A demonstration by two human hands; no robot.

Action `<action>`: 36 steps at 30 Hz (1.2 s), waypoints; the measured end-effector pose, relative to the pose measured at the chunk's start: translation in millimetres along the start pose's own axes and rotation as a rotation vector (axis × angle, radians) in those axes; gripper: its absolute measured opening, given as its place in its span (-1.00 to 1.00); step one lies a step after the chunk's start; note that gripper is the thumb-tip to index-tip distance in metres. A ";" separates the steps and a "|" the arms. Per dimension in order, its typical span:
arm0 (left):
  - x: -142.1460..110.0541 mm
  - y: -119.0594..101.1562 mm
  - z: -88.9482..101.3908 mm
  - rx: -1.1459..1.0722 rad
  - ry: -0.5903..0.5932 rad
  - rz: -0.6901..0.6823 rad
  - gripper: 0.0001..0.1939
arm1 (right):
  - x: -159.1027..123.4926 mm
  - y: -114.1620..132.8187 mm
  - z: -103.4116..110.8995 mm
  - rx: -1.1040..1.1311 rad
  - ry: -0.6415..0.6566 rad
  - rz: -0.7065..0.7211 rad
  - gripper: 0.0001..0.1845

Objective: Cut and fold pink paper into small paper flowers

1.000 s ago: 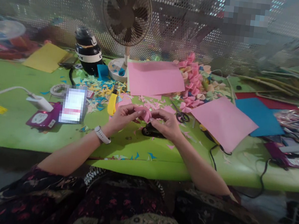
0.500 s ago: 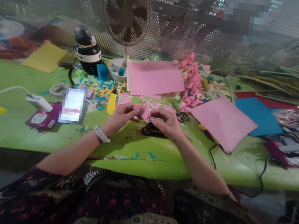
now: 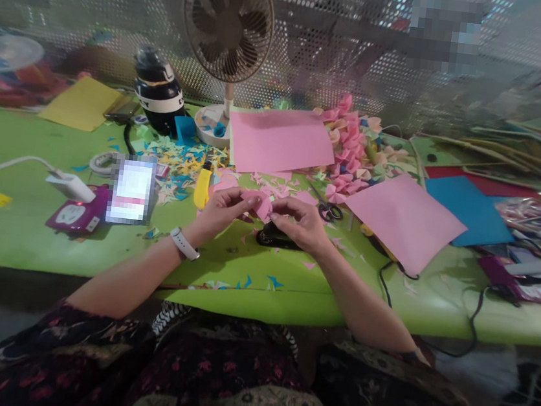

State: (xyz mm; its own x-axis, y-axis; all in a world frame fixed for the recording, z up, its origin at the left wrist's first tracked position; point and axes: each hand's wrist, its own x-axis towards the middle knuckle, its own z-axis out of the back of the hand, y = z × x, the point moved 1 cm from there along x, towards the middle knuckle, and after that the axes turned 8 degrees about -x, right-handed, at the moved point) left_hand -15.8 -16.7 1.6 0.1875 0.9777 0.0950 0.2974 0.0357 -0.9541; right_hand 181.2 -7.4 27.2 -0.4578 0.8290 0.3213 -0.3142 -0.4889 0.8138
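Note:
A small folded piece of pink paper [image 3: 263, 208] is held between both hands above the green table [image 3: 224, 263]. My left hand [image 3: 223, 209] pinches its left side between thumb and fingers. On the other side, my right hand [image 3: 301, 223] is closed on its right edge. Under the right hand lies a black stapler [image 3: 276, 237], partly covered by the fingers. Scissors with dark handles [image 3: 331, 211] rest just beyond that hand. A yellow cutter [image 3: 203, 186] lies beside the left hand, and pink scraps are scattered behind the fingers.
At the back stand a fan [image 3: 228, 29] and a black bottle [image 3: 158, 96]. Pink sheets [image 3: 282, 140] lie near a heap of pink paper flowers [image 3: 350, 140]. A phone [image 3: 131, 190] and a purple power socket [image 3: 78, 212] are on the left. A blue sheet [image 3: 470, 209] lies right.

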 end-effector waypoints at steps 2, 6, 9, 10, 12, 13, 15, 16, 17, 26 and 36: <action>0.3 1.5 0.8 0.012 0.004 -0.014 -0.61 | 0.1 -0.5 -0.3 -0.010 0.001 -0.006 -0.87; 0.5 2.5 0.9 -0.003 -0.009 -0.017 -0.62 | 0.0 -0.8 -0.2 0.007 0.004 -0.017 -0.87; -0.1 0.7 -0.7 -0.032 -0.013 0.017 -0.62 | -0.3 -0.4 0.0 0.055 0.025 -0.026 -0.85; -0.4 -0.2 -1.2 -0.037 -0.012 0.028 -0.61 | -0.3 -0.3 0.1 0.065 0.030 -0.025 -0.85; -0.9 -1.6 -2.0 -0.039 -0.009 0.039 -0.61 | -0.3 -0.1 0.2 0.071 0.030 -0.020 -0.85; -1.0 -2.0 -2.1 -0.037 -0.007 0.038 -0.61 | -0.3 0.1 0.3 0.067 0.026 -0.016 -0.85; -1.0 -2.0 -1.8 -0.034 0.001 0.029 -0.61 | -0.2 0.5 0.3 0.058 0.020 -0.012 -0.86; -0.8 -1.5 -1.5 -0.031 0.006 0.023 -0.62 | -0.2 0.8 0.3 0.056 0.020 -0.012 -0.86; -0.6 -0.9 -1.1 -0.026 0.010 0.017 -0.63 | -0.3 1.2 0.3 0.053 0.019 -0.014 -0.86; 0.5 6.4 2.1 0.036 0.033 -0.071 -0.62 | 0.0 0.8 -0.2 0.016 0.021 -0.026 -0.83; 1.5 10.4 1.3 -0.003 0.041 -0.099 -0.67 | -0.2 0.2 -0.2 0.008 0.037 -0.046 -0.82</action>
State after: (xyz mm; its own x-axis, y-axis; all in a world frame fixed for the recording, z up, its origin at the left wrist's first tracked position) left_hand -13.6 -14.6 -8.6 0.1952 0.9601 0.2001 0.3187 0.1309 -0.9388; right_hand 181.1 -7.7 27.2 -0.4738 0.8398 0.2650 -0.3291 -0.4480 0.8313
